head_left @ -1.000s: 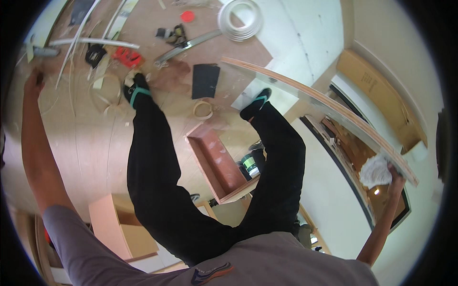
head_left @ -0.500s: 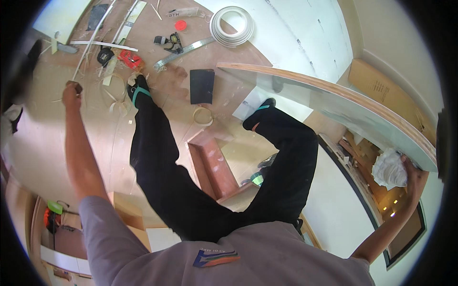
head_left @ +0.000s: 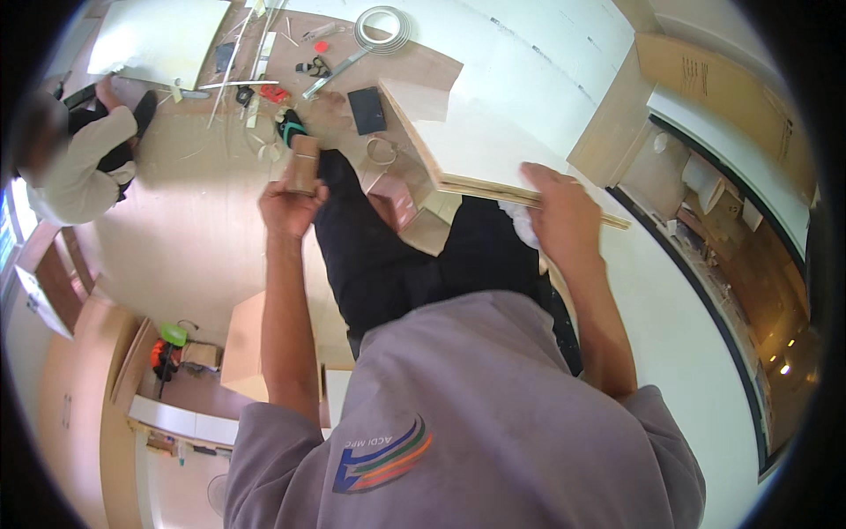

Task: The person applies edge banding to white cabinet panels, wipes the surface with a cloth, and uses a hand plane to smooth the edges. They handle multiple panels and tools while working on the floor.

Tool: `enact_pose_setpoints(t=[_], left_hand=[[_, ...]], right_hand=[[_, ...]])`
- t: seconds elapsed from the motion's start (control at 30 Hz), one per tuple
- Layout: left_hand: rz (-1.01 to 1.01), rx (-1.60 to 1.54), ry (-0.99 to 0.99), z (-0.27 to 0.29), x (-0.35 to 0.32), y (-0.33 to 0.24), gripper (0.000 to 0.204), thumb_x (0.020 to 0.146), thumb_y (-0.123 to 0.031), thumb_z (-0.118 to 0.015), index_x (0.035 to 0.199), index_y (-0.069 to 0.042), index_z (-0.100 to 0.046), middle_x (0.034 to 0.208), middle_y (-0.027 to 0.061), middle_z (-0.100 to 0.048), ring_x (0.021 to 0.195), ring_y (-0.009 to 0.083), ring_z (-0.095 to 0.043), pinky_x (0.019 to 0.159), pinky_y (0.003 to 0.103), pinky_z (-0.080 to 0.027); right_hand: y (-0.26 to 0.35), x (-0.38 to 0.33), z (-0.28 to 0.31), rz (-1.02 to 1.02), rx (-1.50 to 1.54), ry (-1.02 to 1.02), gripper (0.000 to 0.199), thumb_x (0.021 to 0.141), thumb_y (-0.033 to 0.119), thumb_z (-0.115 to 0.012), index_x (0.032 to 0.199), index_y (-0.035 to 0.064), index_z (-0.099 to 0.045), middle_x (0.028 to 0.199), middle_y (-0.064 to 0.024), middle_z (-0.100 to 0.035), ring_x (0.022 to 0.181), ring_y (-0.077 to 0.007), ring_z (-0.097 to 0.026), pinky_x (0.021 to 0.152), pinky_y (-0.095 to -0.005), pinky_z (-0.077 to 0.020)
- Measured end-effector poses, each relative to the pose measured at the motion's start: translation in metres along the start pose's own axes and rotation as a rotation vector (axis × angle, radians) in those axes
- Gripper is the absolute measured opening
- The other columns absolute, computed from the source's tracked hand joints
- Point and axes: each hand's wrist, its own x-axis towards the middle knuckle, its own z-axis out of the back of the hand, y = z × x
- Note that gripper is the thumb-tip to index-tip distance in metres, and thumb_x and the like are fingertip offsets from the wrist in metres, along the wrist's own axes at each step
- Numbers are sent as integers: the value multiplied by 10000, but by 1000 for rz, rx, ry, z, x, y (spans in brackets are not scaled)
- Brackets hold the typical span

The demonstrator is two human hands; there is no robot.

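Note:
My left hand [head_left: 291, 210] is closed around a small brown block [head_left: 303, 163], which looks like a sanding block, raised in front of my left leg. On the right, my right hand [head_left: 566, 216] grips the near edge of a white-faced plywood panel [head_left: 480, 141], thumb side over the top face. A crumpled white cloth [head_left: 520, 222] shows under the panel edge beside that hand, partly hidden; the fingers beneath cannot be seen. The panel tilts with its white face up, and its layered edge points toward me.
A coworker [head_left: 79, 167] crouches at the far left by a white board [head_left: 159, 40]. On the floor ahead lie a coil of edge banding [head_left: 382, 31], a dark flat sheet [head_left: 367, 111], a tape roll [head_left: 382, 151] and scraps. A dark-framed glossy panel [head_left: 749, 291] stands right.
My left hand has swung inward and to the right with the block. The panel has turned, showing its white face, and my right hand has come inward with it. A coworker is now visible.

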Motion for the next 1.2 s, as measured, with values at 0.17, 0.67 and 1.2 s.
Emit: enact_pose_setpoints(t=[0.17,0.67,1.2], left_hand=[[5,84,-72,-94,-85,53,621,917,-203,-504,1493,27,-485,1272,219,-650,882,357,-667,760,423,-593],[-67,414,-305,-178,-145,117,628,935,-292,-629,1474,13,-528,1095,100,-643,774,174,-607,587,259,-491],[-53,785,-393,-198,-139,127,599,930,-250,-649,1458,20,-560,987,56,-674,611,76,-541,416,238,-358]], right_hand=[[10,-32,-14,97,-12,213,495,792,96,-779,1275,96,-671,1236,-103,-709,1102,-355,-672,893,-454,-578],[20,-26,-12,427,-145,233,557,871,400,-784,1260,26,-647,1275,-136,-659,1086,-370,-654,853,-474,-566],[51,-18,-46,665,254,338,851,786,95,-746,1564,58,-404,1620,-191,-417,1434,-373,-480,1116,-488,-447]])
